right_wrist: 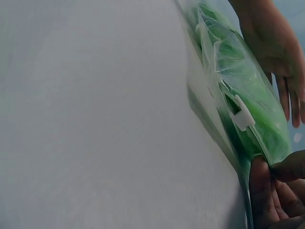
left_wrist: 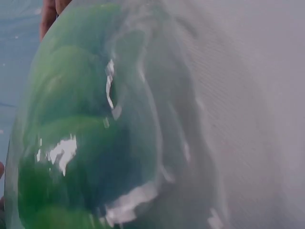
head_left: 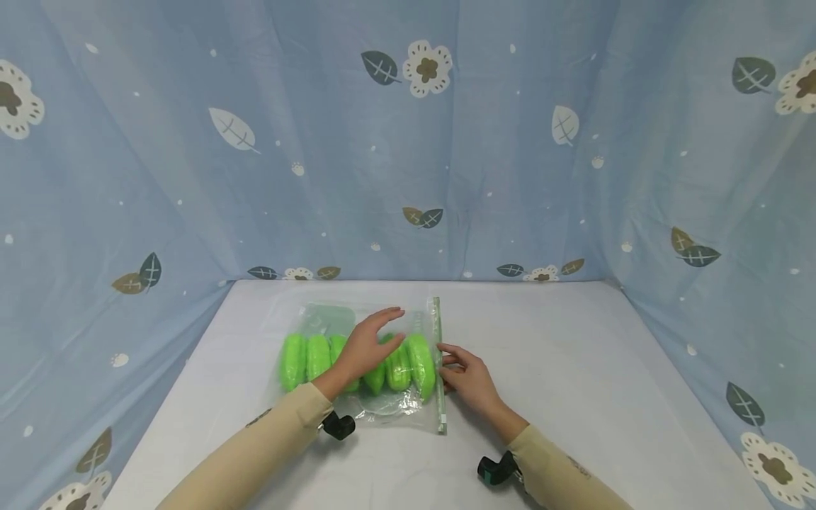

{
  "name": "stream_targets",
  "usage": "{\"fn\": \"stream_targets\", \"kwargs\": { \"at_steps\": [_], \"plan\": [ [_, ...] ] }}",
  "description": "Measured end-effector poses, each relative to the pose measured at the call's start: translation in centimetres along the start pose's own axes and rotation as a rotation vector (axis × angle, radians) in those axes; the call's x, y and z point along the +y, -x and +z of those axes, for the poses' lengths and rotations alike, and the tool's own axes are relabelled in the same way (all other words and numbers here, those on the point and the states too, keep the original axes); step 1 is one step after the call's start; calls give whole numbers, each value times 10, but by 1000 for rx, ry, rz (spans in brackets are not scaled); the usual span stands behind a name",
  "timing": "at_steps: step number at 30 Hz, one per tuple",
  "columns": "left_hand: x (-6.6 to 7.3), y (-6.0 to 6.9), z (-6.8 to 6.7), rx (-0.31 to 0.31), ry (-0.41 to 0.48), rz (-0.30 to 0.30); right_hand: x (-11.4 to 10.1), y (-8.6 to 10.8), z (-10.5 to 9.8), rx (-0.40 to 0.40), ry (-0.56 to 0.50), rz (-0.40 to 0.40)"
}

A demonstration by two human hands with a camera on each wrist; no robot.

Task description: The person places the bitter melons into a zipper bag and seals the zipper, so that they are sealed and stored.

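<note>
A clear slider zip bag (head_left: 382,418) lies flat on the table, its zip edge to the right. Inside it is a row of several bright green, rounded long packs (head_left: 294,361); their kind cannot be told. My right hand (head_left: 470,379) pinches the zip edge between thumb and fingers, near the white slider (right_wrist: 242,114) in the right wrist view. Above the middle of the bag, my left hand (head_left: 363,348) hovers with relaxed fingers, holding nothing and covering part of the packs. The bag's glossy film (left_wrist: 167,119) fills much of the left wrist view.
The table has a white cloth (head_left: 548,340). A blue curtain (head_left: 510,142) with leaf and flower prints surrounds its back and sides. Each wrist carries a small black camera mount (head_left: 338,426), close above the table.
</note>
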State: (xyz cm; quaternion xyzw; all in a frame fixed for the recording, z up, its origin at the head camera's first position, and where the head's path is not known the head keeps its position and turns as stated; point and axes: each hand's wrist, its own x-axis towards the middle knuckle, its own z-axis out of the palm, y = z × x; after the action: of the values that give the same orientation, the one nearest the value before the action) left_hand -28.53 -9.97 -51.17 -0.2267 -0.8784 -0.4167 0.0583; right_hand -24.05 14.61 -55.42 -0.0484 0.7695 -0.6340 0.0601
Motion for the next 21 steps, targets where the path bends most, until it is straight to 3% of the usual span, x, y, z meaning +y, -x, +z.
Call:
{"fn": "stream_targets", "kwargs": {
  "at_steps": [5,14,21],
  "plan": [
    [-2,7,-4,20,-22,14,3,2,-9,22,18,4],
    [-7,19,-12,40,-74,-14,6,7,-26,81,52,30],
    [-13,27,-19,85,-120,35,8,10,-41,140,61,51]
  ]
}}
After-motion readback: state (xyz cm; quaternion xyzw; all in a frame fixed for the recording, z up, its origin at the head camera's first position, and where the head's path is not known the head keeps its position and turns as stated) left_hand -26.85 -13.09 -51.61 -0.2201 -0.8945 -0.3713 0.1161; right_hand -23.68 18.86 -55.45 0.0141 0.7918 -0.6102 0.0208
